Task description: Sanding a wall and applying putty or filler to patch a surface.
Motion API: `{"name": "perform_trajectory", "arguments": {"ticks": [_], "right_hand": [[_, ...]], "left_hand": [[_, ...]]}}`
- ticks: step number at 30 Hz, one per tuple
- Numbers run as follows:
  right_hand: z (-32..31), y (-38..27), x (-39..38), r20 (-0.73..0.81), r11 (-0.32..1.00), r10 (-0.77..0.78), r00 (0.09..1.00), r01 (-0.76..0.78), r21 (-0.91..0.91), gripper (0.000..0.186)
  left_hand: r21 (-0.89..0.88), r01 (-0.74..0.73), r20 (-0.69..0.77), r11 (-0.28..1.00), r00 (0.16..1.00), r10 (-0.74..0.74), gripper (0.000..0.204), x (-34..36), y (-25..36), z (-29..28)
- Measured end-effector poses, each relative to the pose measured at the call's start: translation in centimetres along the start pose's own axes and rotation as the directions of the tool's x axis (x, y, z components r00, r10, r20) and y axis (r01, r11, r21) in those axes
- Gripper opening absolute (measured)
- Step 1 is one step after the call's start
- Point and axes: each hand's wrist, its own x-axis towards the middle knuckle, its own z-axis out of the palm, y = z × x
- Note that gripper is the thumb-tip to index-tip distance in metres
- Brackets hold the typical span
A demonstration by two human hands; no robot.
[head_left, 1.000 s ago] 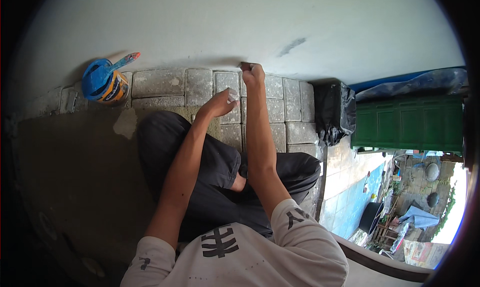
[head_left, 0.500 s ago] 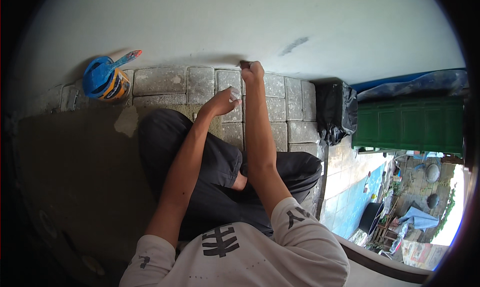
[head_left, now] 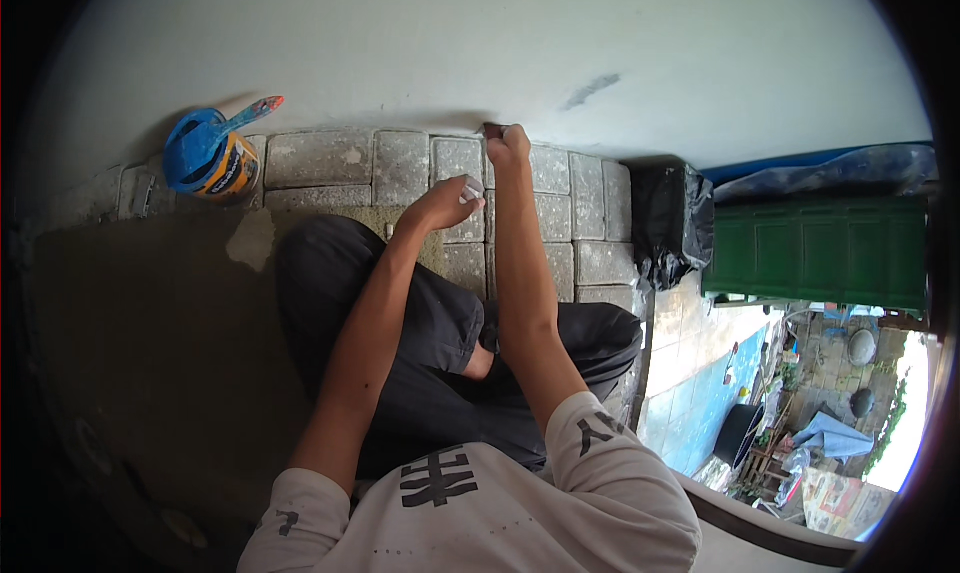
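My right hand [head_left: 508, 145] is closed on a small brown flat piece [head_left: 493, 131] at the foot of the pale wall [head_left: 390, 63], just where it meets the grey paving blocks [head_left: 320, 158]. My left hand [head_left: 450, 203], lower and to the left, hovers above the blocks with its fingers curled round something small and whitish [head_left: 470, 195], too small to name. A blue and orange paint bucket [head_left: 228, 176] stands against the wall at the left, with a paint-stained blue brush [head_left: 245, 118] lying across its top. My dark-trousered legs [head_left: 340, 263] are folded beneath my forearms.
A black plastic-wrapped bundle [head_left: 670, 218] lies by the wall at the right, beside a large green plastic container [head_left: 810, 253]. Dark wet-looking ground [head_left: 150, 323] spreads at the left. Beyond, at the lower right, a blue tiled area [head_left: 690, 403] holds assorted clutter.
My right hand has shifted very slightly back and forth at the wall's foot. My left hand has moved a few pixels to the right, its grip much the same. The bucket and brush are unchanged.
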Motion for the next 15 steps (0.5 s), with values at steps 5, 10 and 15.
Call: {"name": "perform_trajectory", "arguments": {"ticks": [5,10,15], "right_hand": [[0.2,-0.8,-0.1,-0.045,1.0,-0.011,0.999,0.012,0.022,0.033],[1.2,1.8,-2.3,-0.161,0.996,0.083,0.983,-0.076,0.047,0.037],[0.5,-0.6,-0.5,-0.045,0.995,0.022,0.999,-0.017,0.095,0.035]], "left_hand": [[0.014,-0.043,-0.007,0.999,0.999,0.043,0.039,0.8,0.2,0.1],[0.01,0.033,-0.029,0.999,0.999,-0.033,0.037,-1.0,-1.2,-0.9],[0.0,-0.041,-0.008,0.999,0.999,0.041,0.037,0.5,0.5,0.1]]}}
